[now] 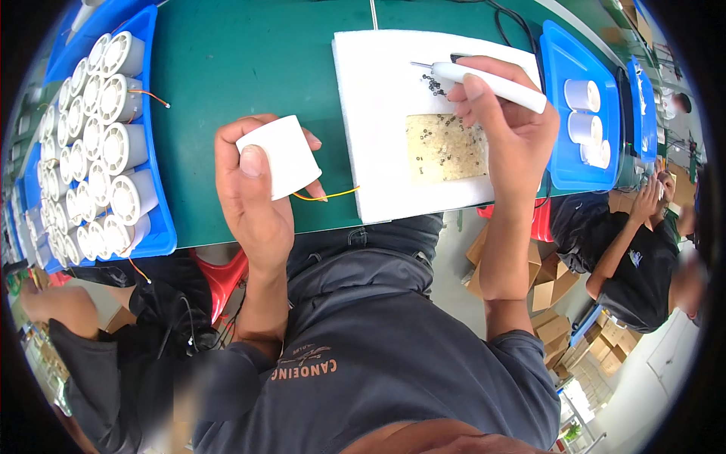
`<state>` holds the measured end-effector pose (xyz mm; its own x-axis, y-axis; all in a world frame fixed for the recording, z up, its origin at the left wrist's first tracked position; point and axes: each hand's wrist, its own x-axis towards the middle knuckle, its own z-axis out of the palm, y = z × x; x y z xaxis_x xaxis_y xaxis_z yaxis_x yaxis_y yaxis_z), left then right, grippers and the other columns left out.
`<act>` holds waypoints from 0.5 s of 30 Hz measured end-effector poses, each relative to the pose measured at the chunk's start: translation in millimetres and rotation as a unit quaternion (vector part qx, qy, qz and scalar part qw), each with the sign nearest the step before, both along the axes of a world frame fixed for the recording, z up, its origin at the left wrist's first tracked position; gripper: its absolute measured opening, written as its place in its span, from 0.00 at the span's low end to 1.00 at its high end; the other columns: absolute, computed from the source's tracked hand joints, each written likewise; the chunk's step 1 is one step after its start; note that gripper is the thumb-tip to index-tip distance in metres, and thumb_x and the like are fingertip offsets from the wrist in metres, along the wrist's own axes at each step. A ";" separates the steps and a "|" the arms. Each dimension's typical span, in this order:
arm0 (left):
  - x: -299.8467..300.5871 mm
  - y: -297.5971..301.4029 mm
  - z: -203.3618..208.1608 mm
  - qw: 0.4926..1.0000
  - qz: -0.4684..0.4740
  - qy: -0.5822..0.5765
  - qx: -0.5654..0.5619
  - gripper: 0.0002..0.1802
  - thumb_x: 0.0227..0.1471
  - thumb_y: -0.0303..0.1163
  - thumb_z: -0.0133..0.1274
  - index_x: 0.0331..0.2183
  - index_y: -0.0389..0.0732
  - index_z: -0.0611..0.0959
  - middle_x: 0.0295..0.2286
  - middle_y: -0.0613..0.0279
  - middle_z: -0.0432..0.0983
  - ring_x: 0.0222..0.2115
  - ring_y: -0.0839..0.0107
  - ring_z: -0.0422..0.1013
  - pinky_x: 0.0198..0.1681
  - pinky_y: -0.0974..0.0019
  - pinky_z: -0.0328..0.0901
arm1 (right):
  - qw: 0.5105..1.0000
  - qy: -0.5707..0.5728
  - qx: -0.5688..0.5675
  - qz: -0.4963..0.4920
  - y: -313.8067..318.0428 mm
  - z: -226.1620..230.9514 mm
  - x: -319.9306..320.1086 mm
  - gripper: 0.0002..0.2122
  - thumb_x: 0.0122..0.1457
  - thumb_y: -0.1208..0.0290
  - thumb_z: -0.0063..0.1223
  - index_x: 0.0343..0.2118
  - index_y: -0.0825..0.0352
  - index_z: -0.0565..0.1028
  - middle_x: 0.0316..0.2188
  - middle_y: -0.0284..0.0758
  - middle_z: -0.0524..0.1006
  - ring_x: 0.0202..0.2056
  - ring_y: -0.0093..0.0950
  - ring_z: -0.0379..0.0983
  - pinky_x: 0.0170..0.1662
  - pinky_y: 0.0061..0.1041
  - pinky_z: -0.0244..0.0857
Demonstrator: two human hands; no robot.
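Left of centre: left hand (pixel 259 216) pinches white housing (pixel 289 155), thumb (pixel 254 163) uppermost, seemingly for steadiness. Upper right: right hand (pixel 516 136) pinches white pen-shaped tool (pixel 518 94), slim tip (pixel 421 65) clear.

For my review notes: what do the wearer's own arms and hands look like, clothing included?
The left hand and right hand are bare, with no gloves, rings or watch visible. Both forearms are uncovered. The dark grey T-shirt has short sleeves and orange-toned printed lettering on the chest.
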<state>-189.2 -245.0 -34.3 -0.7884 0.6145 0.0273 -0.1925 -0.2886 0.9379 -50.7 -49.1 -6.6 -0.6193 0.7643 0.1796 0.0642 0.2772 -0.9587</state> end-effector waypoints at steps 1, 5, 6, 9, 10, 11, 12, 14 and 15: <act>-0.1 -0.1 0.4 1.000 0.004 -0.006 -0.004 0.21 0.66 0.44 0.42 0.44 0.33 0.67 0.37 0.48 0.72 0.35 0.64 0.76 0.21 0.68 0.72 | 1.000 -0.001 -0.002 -0.004 1.5 0.7 1.2 0.09 0.62 0.77 0.55 0.43 0.75 0.79 0.28 0.38 0.81 0.27 0.19 0.75 0.30 0.16 0.67; 0.0 -0.2 1.7 0.999 0.014 -0.028 -0.013 0.24 0.66 0.47 0.38 0.44 0.32 0.68 0.35 0.46 0.74 0.34 0.63 0.76 0.21 0.67 0.71 | 0.995 0.045 -0.080 -0.039 7.0 1.0 6.9 0.07 0.61 0.77 0.57 0.40 0.74 0.79 0.25 0.35 0.80 0.24 0.16 0.72 0.27 0.15 0.64; 0.0 0.0 2.2 0.999 0.013 -0.028 -0.012 0.24 0.66 0.47 0.38 0.44 0.32 0.68 0.35 0.46 0.74 0.34 0.63 0.76 0.21 0.67 0.71 | 0.996 0.046 -0.069 -0.044 7.5 0.5 8.1 0.07 0.60 0.77 0.57 0.39 0.74 0.79 0.25 0.34 0.80 0.24 0.16 0.72 0.27 0.14 0.64; -0.1 0.5 2.8 1.000 0.010 -0.018 -0.021 0.25 0.67 0.48 0.37 0.45 0.32 0.68 0.34 0.44 0.76 0.34 0.62 0.76 0.21 0.67 0.71 | 0.997 0.037 -0.046 -0.052 7.4 -1.8 10.4 0.07 0.60 0.77 0.58 0.39 0.74 0.78 0.24 0.34 0.79 0.24 0.15 0.71 0.27 0.14 0.63; -0.3 0.6 2.7 0.999 0.012 -0.017 -0.025 0.25 0.67 0.48 0.37 0.45 0.32 0.68 0.34 0.43 0.76 0.33 0.62 0.76 0.21 0.67 0.71 | 0.998 0.027 -0.034 -0.054 7.2 -2.3 10.9 0.07 0.60 0.77 0.58 0.39 0.74 0.78 0.24 0.33 0.79 0.24 0.15 0.71 0.27 0.13 0.63; -0.5 0.5 2.4 0.999 0.014 -0.016 -0.029 0.25 0.67 0.48 0.36 0.46 0.32 0.68 0.34 0.42 0.76 0.33 0.61 0.76 0.21 0.67 0.71 | 0.998 0.027 -0.034 -0.054 6.9 -2.6 11.2 0.07 0.60 0.77 0.58 0.39 0.74 0.78 0.24 0.33 0.79 0.24 0.15 0.71 0.27 0.13 0.63; -0.8 0.1 1.9 0.999 0.014 -0.016 -0.029 0.25 0.67 0.48 0.36 0.46 0.32 0.68 0.34 0.42 0.76 0.33 0.61 0.76 0.21 0.67 0.71 | 0.998 0.030 -0.034 -0.051 6.6 -2.5 11.6 0.07 0.59 0.78 0.58 0.38 0.74 0.78 0.25 0.33 0.79 0.24 0.15 0.71 0.27 0.13 0.63; -1.8 -1.0 0.6 1.000 0.005 -0.024 -0.018 0.26 0.67 0.48 0.35 0.46 0.31 0.68 0.34 0.42 0.76 0.33 0.60 0.76 0.21 0.65 0.71 | 0.998 0.032 -0.033 -0.048 6.0 -2.4 11.3 0.06 0.59 0.78 0.58 0.38 0.75 0.78 0.26 0.33 0.79 0.25 0.15 0.72 0.28 0.13 0.63; -2.1 -1.8 -0.3 1.000 0.005 -0.021 -0.022 0.26 0.67 0.48 0.35 0.46 0.31 0.68 0.34 0.42 0.76 0.33 0.60 0.76 0.21 0.65 0.71 | 0.998 0.031 -0.031 -0.049 5.7 -2.3 10.9 0.06 0.59 0.78 0.58 0.38 0.75 0.79 0.26 0.33 0.79 0.26 0.16 0.72 0.28 0.13 0.64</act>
